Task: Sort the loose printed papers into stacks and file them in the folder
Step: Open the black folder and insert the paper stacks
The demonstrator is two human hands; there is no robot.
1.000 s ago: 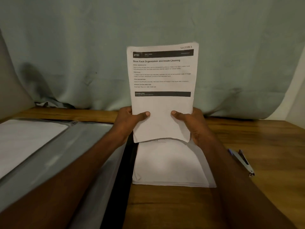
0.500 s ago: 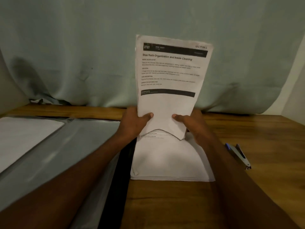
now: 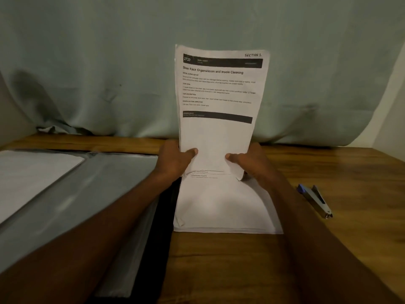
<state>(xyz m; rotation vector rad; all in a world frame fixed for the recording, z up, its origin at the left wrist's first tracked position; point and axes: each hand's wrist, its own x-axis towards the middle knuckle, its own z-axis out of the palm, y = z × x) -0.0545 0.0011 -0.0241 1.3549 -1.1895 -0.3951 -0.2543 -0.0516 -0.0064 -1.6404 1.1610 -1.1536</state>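
Observation:
I hold a bundle of printed papers upright above the table, its top sheet titled "Shoe Rack Organization and Insole Cleaning" and marked "SECTION 1". My left hand grips its lower left edge, thumb on the front. My right hand grips the lower right edge the same way. Under the bundle a flat stack of white papers lies on the wooden table. An open folder with grey plastic sleeves and a black spine lies to the left, with a white sheet on its far left page.
A small blue and silver stapler lies on the table to the right of the flat stack. A pale green cloth hangs behind the table along its back edge.
The upright bundle first tilted to the right, then came back closer to straight. Both hands keep their grip on its lower edge.

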